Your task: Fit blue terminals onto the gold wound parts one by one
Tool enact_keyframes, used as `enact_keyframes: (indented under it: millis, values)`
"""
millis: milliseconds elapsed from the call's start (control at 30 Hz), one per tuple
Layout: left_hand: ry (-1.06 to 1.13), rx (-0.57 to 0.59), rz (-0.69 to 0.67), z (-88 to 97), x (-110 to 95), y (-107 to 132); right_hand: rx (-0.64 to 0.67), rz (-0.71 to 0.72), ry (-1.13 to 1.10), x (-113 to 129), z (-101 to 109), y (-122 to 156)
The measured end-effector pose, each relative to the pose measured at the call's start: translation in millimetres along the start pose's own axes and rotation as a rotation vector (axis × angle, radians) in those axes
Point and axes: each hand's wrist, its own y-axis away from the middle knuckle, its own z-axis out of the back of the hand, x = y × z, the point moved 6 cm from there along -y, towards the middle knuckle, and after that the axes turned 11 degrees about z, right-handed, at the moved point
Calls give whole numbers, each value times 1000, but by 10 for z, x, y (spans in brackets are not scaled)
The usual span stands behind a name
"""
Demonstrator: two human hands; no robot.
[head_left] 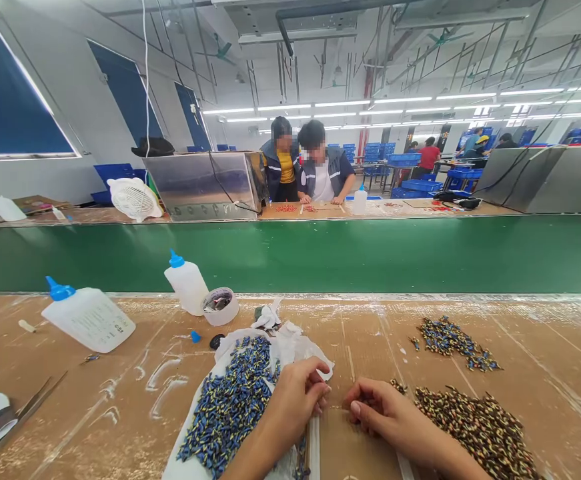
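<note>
My left hand (300, 392) is over the right edge of a heap of small blue pieces with yellowish tips (233, 400), which lies on a white plastic sheet (183, 460). Its thumb and fingers are pinched together; anything between them is too small to make out. Just to the right, my right hand (383, 412) hovers above a brown cardboard strip (355, 453) with its fingers curled in. What it grips, if anything, is hidden. Beside the right forearm spreads a pile of small dark brown and yellow pieces (475, 427). Farther back sits a smaller blue-and-yellow pile (455, 340).
Two white squeeze bottles with blue caps, one leaning (93, 320) and one upright (187, 287), stand left near a tape roll (221, 308). Tweezers (35, 400) lie far left. Beyond the green belt (320, 257), two people (303, 163) work at another bench.
</note>
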Motion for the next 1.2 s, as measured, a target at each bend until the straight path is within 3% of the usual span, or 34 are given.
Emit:
enact_keyframes:
  millis: [333,567,733,1033,1200]
  values:
    - [-162,-90,-95,10,-151,10,-23,14,66,30,31,1]
    - [-268,-45,-136,-60,-202,37,-25,16,60,64,56,10]
    - [-224,26,-147,-128,-262,62,-37,50,73,109,60,4]
    - [-378,-61,-209,-106,-269,78,16,68,161,168,19,25]
    - [-512,-48,-241,-155,-272,82,-44,71,172,156,-9,19]
